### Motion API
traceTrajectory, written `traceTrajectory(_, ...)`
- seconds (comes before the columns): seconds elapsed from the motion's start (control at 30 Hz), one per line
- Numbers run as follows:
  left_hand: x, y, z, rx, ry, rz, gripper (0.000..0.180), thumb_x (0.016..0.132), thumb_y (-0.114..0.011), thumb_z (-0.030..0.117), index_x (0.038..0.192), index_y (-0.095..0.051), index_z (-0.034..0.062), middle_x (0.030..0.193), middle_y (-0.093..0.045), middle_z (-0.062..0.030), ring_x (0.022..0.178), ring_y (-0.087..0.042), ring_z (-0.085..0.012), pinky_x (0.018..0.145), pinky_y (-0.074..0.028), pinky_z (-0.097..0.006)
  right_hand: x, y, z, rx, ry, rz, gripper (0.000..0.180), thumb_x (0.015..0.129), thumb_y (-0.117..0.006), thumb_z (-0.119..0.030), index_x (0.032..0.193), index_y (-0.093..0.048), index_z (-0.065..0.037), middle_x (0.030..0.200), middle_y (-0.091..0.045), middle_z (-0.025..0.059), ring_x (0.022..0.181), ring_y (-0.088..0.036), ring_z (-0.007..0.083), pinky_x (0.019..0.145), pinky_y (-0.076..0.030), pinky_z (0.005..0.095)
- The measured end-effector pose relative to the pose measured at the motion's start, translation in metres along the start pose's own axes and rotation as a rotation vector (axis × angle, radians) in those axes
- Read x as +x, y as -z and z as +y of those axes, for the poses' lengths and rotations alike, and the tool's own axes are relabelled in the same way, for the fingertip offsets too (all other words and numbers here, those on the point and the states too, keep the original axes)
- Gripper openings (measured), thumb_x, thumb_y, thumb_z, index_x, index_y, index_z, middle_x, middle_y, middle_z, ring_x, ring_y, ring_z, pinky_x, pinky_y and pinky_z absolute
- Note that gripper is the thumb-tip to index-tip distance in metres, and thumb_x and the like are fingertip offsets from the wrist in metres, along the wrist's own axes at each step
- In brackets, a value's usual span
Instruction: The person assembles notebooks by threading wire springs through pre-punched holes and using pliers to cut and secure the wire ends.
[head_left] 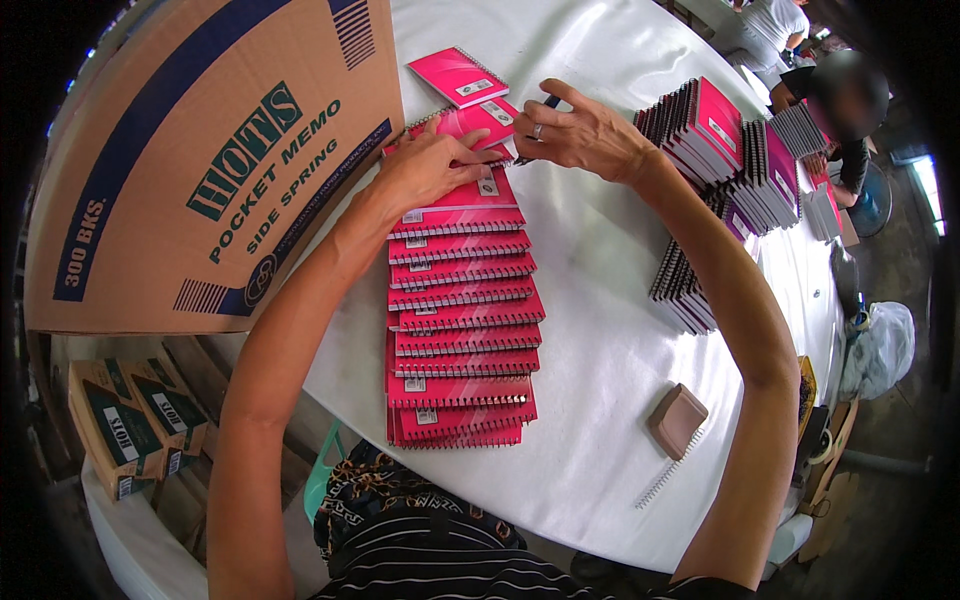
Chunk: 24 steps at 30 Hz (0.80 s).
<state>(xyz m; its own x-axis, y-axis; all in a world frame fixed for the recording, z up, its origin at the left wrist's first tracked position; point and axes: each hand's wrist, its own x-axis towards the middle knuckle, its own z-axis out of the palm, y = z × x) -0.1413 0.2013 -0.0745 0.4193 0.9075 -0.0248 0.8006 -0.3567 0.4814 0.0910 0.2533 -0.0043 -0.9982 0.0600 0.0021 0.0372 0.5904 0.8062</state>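
A long overlapping row of pink spiral notebooks runs toward me on the white table. At its far end my left hand lies with spread fingers on a pink notebook, pressing near its spiral edge. My right hand, with a ring on one finger, is closed around a slim dark tool. The tool's dark tip comes out below the fingers, beside the spiral at the notebook's corner. Its exact kind is mostly hidden by the hand. Just beyond lies another pink spiral notebook, set at an angle.
A large cardboard box stands at the left. Stacks of pink and purple notebooks are at the right. Nearer lie a brown pouch and a loose white spiral. Small cartons sit lower left. A co-worker is across the table.
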Motion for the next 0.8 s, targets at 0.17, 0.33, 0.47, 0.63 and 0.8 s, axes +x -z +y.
traceTrajectory(0.17,-0.005,0.01,0.005,-0.028,-0.038,-0.028,0.034,0.093,-0.054,0.046,0.122,-0.067,0.0327,0.145,-0.049,0.0025,0.134,-0.038,-0.04,0.11,-0.027,-0.062,-0.007,-0.002,-0.008,-0.108,-0.024,0.06,0.026,0.079,-0.064,-0.022,0.104,-0.062,-0.027,0.103,-0.057,-0.0143,0.119,-0.044,0.006,0.107,-0.033,0.0308)
traceTrajectory(0.33,-0.006,0.012,0.014,0.077,-0.03,-0.007,0.037,0.094,-0.051,0.047,0.127,-0.063,0.0336,0.144,-0.05,0.0018,0.132,-0.04,-0.0383,0.108,-0.031,-0.059,-0.006,0.006,-0.03,0.112,-0.24,-0.124,0.012,0.077,-0.066,-0.02,0.089,-0.067,-0.019,0.083,-0.06,-0.0059,0.107,-0.055,0.0118,0.096,-0.04,0.0335)
traceTrajectory(0.47,-0.009,0.015,0.008,0.051,-0.019,-0.037,0.039,0.094,-0.051,0.049,0.129,-0.062,0.034,0.145,-0.049,0.0021,0.137,-0.034,-0.0404,0.111,-0.029,-0.059,0.039,0.056,-0.056,0.331,-0.485,-0.747,0.01,0.075,-0.068,-0.013,0.084,-0.073,-0.011,0.085,-0.069,0.0073,0.087,-0.069,0.0254,0.066,-0.057,0.046)
traceTrajectory(0.63,-0.006,0.012,0.011,0.037,-0.017,-0.047,0.039,0.094,-0.052,0.049,0.129,-0.061,0.0342,0.147,-0.047,0.0031,0.14,-0.029,-0.0429,0.111,-0.023,-0.064,0.017,0.042,-0.049,0.551,-0.441,-0.675,0.012,0.076,-0.068,-0.013,0.087,-0.073,-0.009,0.087,-0.07,0.005,0.085,-0.069,0.0244,0.064,-0.057,0.0465)
traceTrajectory(0.8,-0.005,0.008,0.007,0.058,-0.013,-0.056,0.039,0.093,-0.054,0.049,0.128,-0.061,0.0352,0.148,-0.045,0.0038,0.141,-0.027,-0.0438,0.11,-0.021,-0.067,0.007,0.037,-0.044,0.169,-0.416,-0.306,0.012,0.079,-0.065,-0.018,0.088,-0.067,-0.01,0.091,-0.066,0.0009,0.098,-0.06,0.0168,0.088,-0.045,0.038)
